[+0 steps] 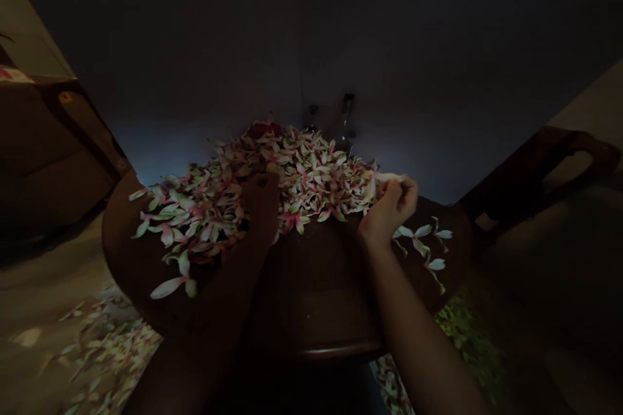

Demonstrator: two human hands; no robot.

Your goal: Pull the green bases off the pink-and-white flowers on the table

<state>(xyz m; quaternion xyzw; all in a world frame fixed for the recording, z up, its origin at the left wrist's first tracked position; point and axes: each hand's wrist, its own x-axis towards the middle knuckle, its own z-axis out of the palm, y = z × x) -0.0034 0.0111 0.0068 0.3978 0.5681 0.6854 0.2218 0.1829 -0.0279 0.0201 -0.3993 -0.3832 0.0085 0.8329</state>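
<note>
A large heap of white and pink flowers (pixel 292 178) covers the back half of a dark round wooden table (pixel 316 298). My left hand (pixel 260 204) is in shadow at the front edge of the heap, fingers down among the flowers; whether it grips any is hidden. My right hand (pixel 389 204) is lit at the heap's right side, fingers pinched on a single pale flower (pixel 389 177). A short row of flowers (pixel 423 243) lies apart on the table just right of that hand.
A dark wooden chair (pixel 545 168) stands at the right. Fallen flowers (pixel 107 350) litter the floor at lower left, and greenery (pixel 462 331) lies below the table's right edge. A small bottle (pixel 344 118) stands behind the heap. Dark furniture (pixel 53 142) fills the left.
</note>
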